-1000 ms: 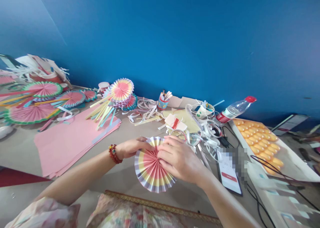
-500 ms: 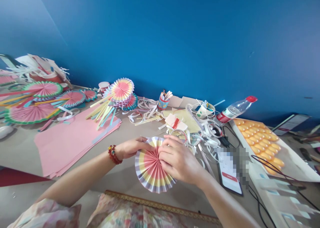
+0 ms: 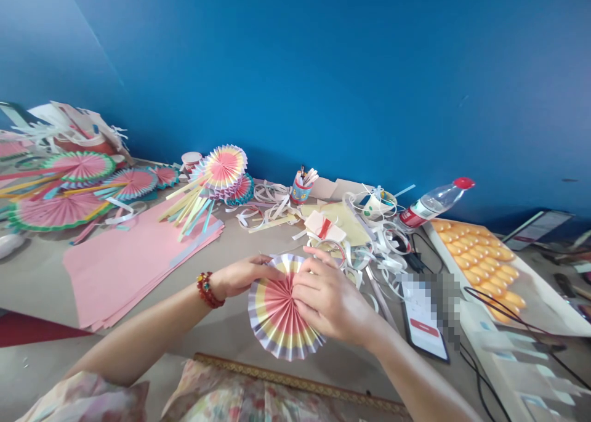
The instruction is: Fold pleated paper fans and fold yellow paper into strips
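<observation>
A round pleated paper fan point(image 3: 277, 314), pink at the middle with yellow, green and purple rings, is held just above the table near its front edge. My left hand point(image 3: 240, 274), with a red bead bracelet at the wrist, grips the fan's upper left part, fingers closed behind and along it. My right hand point(image 3: 325, 299) pinches the fan at its centre from the right, fingers curled over the folds. Part of the fan's right side is hidden under my right hand.
Pink paper sheets point(image 3: 124, 262) lie at left, finished fans point(image 3: 221, 169) and paper strips behind them. Curled paper scraps point(image 3: 378, 249), a small cup point(image 3: 300, 191), a water bottle point(image 3: 431, 203), a phone point(image 3: 425, 326) and a tray of orange pieces point(image 3: 480, 262) are at right.
Both hands and the fan have dipped very slightly and the fan has turned a little; the grip is the same.
</observation>
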Demonstrator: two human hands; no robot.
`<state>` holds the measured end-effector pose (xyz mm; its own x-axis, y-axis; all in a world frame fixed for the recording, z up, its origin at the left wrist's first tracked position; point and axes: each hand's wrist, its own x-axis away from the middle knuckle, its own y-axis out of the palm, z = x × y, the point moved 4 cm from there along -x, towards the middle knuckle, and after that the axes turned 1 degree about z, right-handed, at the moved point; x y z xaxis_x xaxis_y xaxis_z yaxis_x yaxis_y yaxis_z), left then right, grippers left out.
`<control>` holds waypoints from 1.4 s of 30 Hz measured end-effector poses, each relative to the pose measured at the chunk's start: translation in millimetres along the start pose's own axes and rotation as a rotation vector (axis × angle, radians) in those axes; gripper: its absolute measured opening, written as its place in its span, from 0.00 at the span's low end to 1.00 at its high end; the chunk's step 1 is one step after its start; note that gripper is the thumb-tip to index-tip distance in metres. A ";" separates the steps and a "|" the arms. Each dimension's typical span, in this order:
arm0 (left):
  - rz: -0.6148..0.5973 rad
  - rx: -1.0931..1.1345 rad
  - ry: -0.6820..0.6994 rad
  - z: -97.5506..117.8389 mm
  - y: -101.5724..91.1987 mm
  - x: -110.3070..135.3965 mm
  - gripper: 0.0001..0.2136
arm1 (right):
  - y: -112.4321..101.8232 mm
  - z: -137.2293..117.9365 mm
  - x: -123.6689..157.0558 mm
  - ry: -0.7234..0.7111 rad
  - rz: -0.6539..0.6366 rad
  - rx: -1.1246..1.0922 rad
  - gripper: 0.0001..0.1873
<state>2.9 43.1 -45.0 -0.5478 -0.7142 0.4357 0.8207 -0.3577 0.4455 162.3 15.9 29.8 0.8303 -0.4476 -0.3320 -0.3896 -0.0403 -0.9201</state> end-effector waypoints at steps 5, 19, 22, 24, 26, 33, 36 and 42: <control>0.011 0.023 0.000 -1.3 -2.6 -0.3 0.06 | 1.3 0.6 0.5 0.028 -0.017 -0.002 0.07; -0.015 0.048 0.030 -5.2 -3.1 2.5 0.10 | 3.8 0.2 0.5 -0.052 -0.019 0.131 0.10; -0.001 0.082 0.056 -11.0 -7.8 4.7 0.16 | 7.1 4.9 2.1 -0.020 0.001 0.142 0.11; -0.009 0.092 0.054 -15.8 -7.8 7.5 0.19 | 8.5 7.7 3.2 0.007 0.009 0.143 0.10; -0.021 0.093 0.058 -19.0 -5.2 11.1 0.20 | 9.3 9.5 4.0 0.030 0.009 0.128 0.09; 0.054 0.168 0.078 -25.0 -1.7 18.0 0.15 | 13.4 12.9 6.1 0.075 0.028 0.118 0.08; 0.089 0.164 0.105 -25.1 -0.9 18.8 0.16 | 19.2 14.9 7.5 0.073 0.041 0.156 0.09; 0.136 0.149 0.132 -26.1 1.7 16.1 0.15 | 22.4 19.5 12.2 0.203 0.143 0.096 0.08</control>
<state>-0.3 15.3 -57.7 -0.3999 -0.8256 0.3980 0.8472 -0.1673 0.5043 171.5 27.0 1.1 0.6693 -0.6127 -0.4203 -0.4495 0.1166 -0.8856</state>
